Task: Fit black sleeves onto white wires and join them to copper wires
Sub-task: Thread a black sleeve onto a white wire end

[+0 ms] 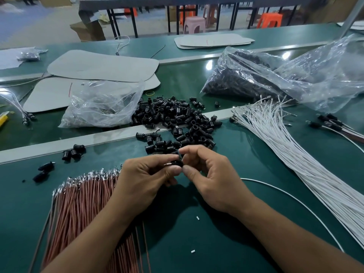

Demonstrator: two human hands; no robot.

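My left hand (143, 180) and my right hand (208, 176) meet over the green table, both pinching one black sleeve (175, 163) between their fingertips. A copper-coloured wire end shows at the sleeve's left side. A single white wire (291, 200) curves away from under my right hand toward the lower right. A pile of loose black sleeves (177, 119) lies just beyond my hands. The bundle of copper wires (82, 203) lies under my left forearm. The bundle of white wires (295, 146) fans out on the right.
A clear bag of black sleeves (256, 75) sits at the back right, a smaller clear bag (102, 107) at the back left. Grey card sheets (102, 66) lie behind. Finished wires with sleeves (334, 125) lie at the far right. A metal rail (98, 138) crosses the table.
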